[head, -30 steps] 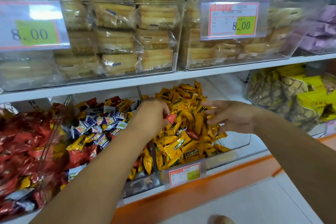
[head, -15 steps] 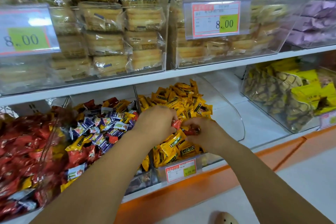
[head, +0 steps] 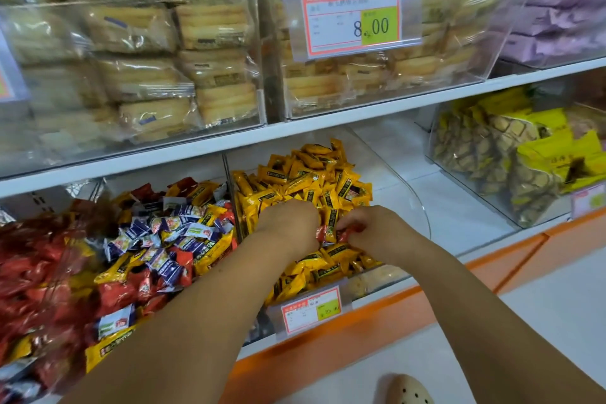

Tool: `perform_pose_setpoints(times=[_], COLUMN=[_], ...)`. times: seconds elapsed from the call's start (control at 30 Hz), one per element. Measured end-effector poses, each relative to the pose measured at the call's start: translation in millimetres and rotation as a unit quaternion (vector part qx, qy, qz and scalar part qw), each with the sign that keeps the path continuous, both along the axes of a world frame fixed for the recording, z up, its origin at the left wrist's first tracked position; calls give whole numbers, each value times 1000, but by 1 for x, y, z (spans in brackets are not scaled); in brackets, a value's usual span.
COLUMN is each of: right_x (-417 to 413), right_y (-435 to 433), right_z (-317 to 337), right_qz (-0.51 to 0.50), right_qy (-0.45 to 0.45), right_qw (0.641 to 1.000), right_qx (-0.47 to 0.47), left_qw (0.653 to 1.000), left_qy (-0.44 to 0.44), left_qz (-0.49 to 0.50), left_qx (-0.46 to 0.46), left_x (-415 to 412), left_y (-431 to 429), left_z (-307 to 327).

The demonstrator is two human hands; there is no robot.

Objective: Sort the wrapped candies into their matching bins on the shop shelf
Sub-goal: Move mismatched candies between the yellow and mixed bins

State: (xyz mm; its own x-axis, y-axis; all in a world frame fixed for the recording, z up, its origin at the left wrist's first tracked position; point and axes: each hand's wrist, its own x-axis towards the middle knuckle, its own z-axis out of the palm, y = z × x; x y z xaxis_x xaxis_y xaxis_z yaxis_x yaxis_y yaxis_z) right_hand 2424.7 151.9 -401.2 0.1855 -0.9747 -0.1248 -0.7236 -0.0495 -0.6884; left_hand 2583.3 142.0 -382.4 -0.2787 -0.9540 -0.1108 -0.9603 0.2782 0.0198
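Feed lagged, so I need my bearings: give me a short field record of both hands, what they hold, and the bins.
left hand: over the yellow candy bin, gripping red candies
right hand: beside the left hand, pinching red candies
red candies: between the hands, above the yellow candies
mixed candies: blue, red and yellow together, left of the yellow candy bin

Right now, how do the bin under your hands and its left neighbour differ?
The yellow bin holds mostly yellow candies; the mixed bin jumbles blue, red and yellow. Left hand and right hand pinch red candies over the yellow bin, not the mixed bin. Both are clear.
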Motion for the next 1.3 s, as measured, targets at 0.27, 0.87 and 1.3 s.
perform_pose_setpoints(times=[0.27,0.87,1.3], right_x=[-4,146,280], right_y=[2,47,42], right_z=[13,48,76], right_qz=[-21,75,167], right_qy=[-11,-155,-166], right_qw=[998,977,965], right_qx=[-55,-127,-112], left_qw=[990,916,891], left_qy=[139,283,258], left_qz=[4,254,348], left_qx=[-24,-130,-139], left_x=[23,206,314], left_y=[16,106,144], left_z=[29,53,71])
